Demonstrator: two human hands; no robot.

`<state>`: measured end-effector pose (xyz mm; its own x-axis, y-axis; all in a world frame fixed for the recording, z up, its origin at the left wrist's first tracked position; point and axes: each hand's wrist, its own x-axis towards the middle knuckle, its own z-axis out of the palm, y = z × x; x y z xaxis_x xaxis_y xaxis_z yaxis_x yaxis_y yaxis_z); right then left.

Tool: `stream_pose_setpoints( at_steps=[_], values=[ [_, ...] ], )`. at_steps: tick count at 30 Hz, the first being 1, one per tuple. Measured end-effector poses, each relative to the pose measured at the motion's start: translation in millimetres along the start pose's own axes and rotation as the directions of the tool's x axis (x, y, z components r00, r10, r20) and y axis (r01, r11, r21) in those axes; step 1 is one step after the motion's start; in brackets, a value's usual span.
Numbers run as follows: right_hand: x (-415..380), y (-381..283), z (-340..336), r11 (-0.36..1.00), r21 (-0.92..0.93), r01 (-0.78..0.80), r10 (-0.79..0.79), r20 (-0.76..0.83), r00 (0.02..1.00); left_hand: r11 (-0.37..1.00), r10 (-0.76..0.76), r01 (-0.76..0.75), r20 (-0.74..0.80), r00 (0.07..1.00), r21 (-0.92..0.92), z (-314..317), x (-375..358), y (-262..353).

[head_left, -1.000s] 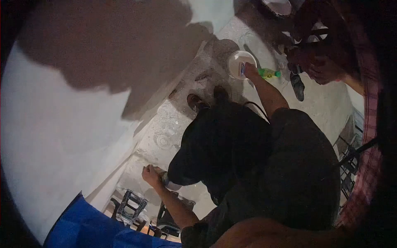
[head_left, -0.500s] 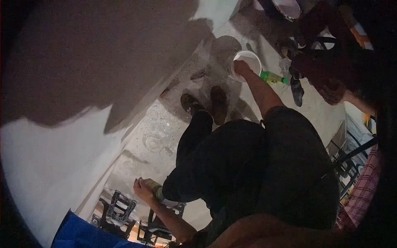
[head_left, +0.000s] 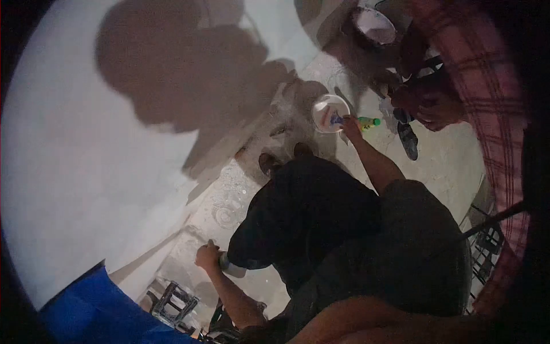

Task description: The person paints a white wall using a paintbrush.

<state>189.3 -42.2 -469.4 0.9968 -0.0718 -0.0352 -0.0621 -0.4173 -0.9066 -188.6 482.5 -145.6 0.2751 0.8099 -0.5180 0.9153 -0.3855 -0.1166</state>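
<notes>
My right hand (head_left: 350, 126) is at the near right rim of a white bucket (head_left: 315, 119), fingers closed around a small blue tool (head_left: 336, 118) that lies over the opening; its exact kind is unclear. Beside that hand a green bottle (head_left: 368, 123) lies on the floor. Off to the left, my left hand (head_left: 207, 255) is held low with curled fingers, next to my dark-clothed knee. Just past it a greenish, rounded object (head_left: 224, 261) shows in part, the rest hidden by the knee.
A pale wall (head_left: 69, 160) with large shadows rises on the left. Blue sheeting (head_left: 103, 309) and a dark crate-like frame (head_left: 175, 303) are at lower left. At upper right are another person's hand (head_left: 438, 109), a tub (head_left: 375, 26) and plaid fabric (head_left: 492, 86).
My right hand has come up out of the bucket to its rim, and the blue tool now shows. The view has shifted, bringing plaid fabric across the right side.
</notes>
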Motion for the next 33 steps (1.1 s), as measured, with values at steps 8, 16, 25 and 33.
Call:
stream_pose_setpoints(
  at_steps=[8,16,25,33],
  values=[
    [-85,-38,-62,0.99,0.065,-0.128,0.096,0.366,0.926,0.969,0.176,-0.196,0.133,0.975,0.15,20,-36,31],
    [-94,-292,-107,0.435,0.524,-0.732,0.049,0.798,0.601,0.956,0.254,-0.272,-0.158,0.954,-0.109,31,-78,28],
    [-60,-460,-95,0.862,0.442,-0.249,-0.292,0.834,0.467,0.919,0.303,-0.375,-0.388,0.87,-0.124,62,-117,-11],
    [-117,-629,7,0.703,0.708,-0.061,-0.587,0.627,0.513,0.865,0.197,-0.358,-0.419,0.886,-0.351,56,-99,-19]
  ],
)
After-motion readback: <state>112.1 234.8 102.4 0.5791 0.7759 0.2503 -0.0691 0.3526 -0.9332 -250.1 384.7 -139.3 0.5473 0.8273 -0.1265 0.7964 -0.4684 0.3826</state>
